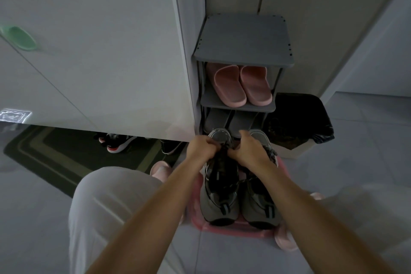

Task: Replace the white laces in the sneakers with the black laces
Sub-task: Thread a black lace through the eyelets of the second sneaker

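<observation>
Sneakers (pixel 219 202), two: grey mesh, rounded, side by side on pink plastic stool (pixel 200 223). Black lace (pixel 223 153), one cord, over the left-side sneaker; left hand (pixel 200 147) and right hand (pixel 250 151), each grip closed, pinching it. Pink slides (pixel 231 87), two, smooth, on rack shelf (pixel 222 104).

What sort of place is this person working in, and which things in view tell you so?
Probably a home entryway: a small grey shoe rack holds pink slippers, a dark doormat lies on the tiled floor, and more shoes sit under the white unit.
</observation>
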Tool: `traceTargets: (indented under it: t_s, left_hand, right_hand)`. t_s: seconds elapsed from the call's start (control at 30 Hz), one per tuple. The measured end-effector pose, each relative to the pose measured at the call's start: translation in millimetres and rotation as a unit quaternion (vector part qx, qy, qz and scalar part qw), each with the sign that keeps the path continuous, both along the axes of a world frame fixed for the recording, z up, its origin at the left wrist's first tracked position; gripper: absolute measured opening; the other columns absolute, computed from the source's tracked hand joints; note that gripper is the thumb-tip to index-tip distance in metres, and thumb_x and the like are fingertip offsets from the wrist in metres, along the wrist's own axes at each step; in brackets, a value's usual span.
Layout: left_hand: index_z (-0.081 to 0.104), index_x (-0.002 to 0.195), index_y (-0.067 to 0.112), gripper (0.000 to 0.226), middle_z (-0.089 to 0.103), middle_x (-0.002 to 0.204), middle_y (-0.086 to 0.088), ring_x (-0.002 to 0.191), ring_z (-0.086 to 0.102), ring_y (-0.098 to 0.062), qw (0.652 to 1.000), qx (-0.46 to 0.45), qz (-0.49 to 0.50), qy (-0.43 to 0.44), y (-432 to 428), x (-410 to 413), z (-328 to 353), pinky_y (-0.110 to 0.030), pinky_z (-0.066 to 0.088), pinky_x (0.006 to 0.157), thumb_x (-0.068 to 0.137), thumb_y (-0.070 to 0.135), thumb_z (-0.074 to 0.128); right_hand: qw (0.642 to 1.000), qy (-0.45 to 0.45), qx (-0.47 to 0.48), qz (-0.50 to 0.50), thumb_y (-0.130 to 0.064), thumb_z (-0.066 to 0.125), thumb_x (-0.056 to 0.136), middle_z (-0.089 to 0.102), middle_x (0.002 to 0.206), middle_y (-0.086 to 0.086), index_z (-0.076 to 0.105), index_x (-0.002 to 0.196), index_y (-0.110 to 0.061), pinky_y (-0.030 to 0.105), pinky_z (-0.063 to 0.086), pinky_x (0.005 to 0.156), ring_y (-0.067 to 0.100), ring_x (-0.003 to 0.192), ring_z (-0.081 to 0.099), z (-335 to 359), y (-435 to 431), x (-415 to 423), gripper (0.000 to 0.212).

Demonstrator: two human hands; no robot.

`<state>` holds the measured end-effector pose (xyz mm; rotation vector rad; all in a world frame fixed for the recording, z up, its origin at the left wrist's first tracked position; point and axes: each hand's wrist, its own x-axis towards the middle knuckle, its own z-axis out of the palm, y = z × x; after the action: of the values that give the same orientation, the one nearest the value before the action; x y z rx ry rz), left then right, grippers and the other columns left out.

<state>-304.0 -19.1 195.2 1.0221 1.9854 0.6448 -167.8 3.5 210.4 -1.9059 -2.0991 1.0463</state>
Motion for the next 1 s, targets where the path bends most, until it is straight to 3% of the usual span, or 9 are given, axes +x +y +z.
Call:
traceTargets:
  t_s: [0.17,0.33,0.43,0.5,0.6,0.7,0.77,0.9,1.0]
  left_hand:
    - [0.063,0.053,0.013,0.030,0.058,0.064,-0.009,0.061,0.057,-0.021,0.959,0.050,0.224,-0.165,-17,-27,-5,-0.032,0.057,0.056,0.079,-0.002,0.063]
    - [0.054,0.068,0.004,0.014,0.053,0.076,-0.014,0.065,0.051,-0.023,0.904,0.007,0.391,-0.175,-43,-75,-22,-0.044,0.053,0.080,0.081,0.007,0.057]
    - [0.061,0.094,0.002,0.023,0.057,0.077,-0.011,0.077,0.058,-0.028,0.950,-0.083,0.278,-0.116,-46,-75,-30,-0.041,0.052,0.082,0.077,0.017,0.057]
    - [0.061,0.091,0.004,0.025,0.061,0.085,-0.015,0.081,0.061,-0.031,0.976,-0.128,0.174,-0.020,-43,-67,-30,-0.035,0.052,0.078,0.074,0.022,0.055]
    - [0.063,0.097,0.007,0.026,0.060,0.104,-0.015,0.093,0.059,-0.032,0.993,-0.065,0.075,0.063,-33,-46,-15,-0.034,0.046,0.077,0.079,0.023,0.054]
    - [0.067,0.101,0.009,0.023,0.065,0.105,-0.010,0.097,0.062,-0.028,0.994,0.055,-0.020,0.090,-18,-19,-3,-0.033,0.049,0.081,0.085,0.019,0.056]
    - [0.071,0.092,0.010,0.028,0.067,0.098,-0.014,0.093,0.063,-0.031,0.987,0.042,-0.103,0.115,-10,-3,-2,-0.036,0.052,0.077,0.078,0.028,0.055]
    - [0.071,0.096,0.022,0.025,0.063,0.110,-0.011,0.103,0.060,-0.031,0.972,-0.001,-0.163,0.168,-5,9,-5,-0.038,0.052,0.086,0.074,0.029,0.061]
    - [0.069,0.096,0.023,0.017,0.057,0.115,-0.007,0.105,0.058,-0.030,0.971,0.027,-0.142,0.189,-5,14,-5,-0.039,0.050,0.086,0.080,0.025,0.062]
  right_hand:
    - [1.000,0.004,-0.017,-0.012,-0.037,0.068,0.077,0.061,0.113,0.014,0.037,0.135,-0.010,0.042,0.049,0.089,0.032,0.110,0.056,1,1,1,0.072]
    - [1.000,0.015,-0.024,-0.004,-0.031,0.067,0.078,0.063,0.107,0.011,0.037,0.137,-0.011,0.036,0.051,0.083,0.028,0.101,0.060,2,1,2,0.069]
    - [0.999,0.023,-0.027,0.001,-0.030,0.067,0.079,0.065,0.104,0.009,0.046,0.131,-0.011,0.034,0.049,0.083,0.025,0.099,0.060,2,1,2,0.059]
    - [0.999,0.031,-0.027,0.008,-0.029,0.067,0.079,0.065,0.104,0.007,0.050,0.126,-0.012,0.032,0.048,0.084,0.024,0.100,0.061,1,1,2,0.053]
    - [0.999,0.040,-0.025,0.013,-0.031,0.070,0.078,0.065,0.103,0.004,0.054,0.118,-0.014,0.030,0.046,0.081,0.022,0.099,0.060,2,1,3,0.047]
    - [0.998,0.014,-0.026,0.053,-0.036,0.073,0.075,0.062,0.090,0.002,0.057,0.091,-0.016,0.029,0.042,0.068,0.022,0.090,0.060,10,1,5,0.031]
    - [0.995,-0.034,-0.017,0.092,-0.041,0.071,0.074,0.061,0.084,0.003,0.056,0.079,-0.017,0.029,0.041,0.067,0.025,0.090,0.063,16,-3,5,0.029]
    - [0.973,-0.189,0.083,0.102,-0.055,0.055,0.076,0.068,0.099,0.004,0.068,0.097,-0.021,0.038,0.035,0.092,0.027,0.105,0.058,10,-13,5,0.041]
    - [0.976,-0.184,0.106,0.048,-0.049,0.050,0.082,0.069,0.098,0.005,0.068,0.095,-0.018,0.039,0.033,0.094,0.027,0.105,0.058,2,-22,1,0.038]
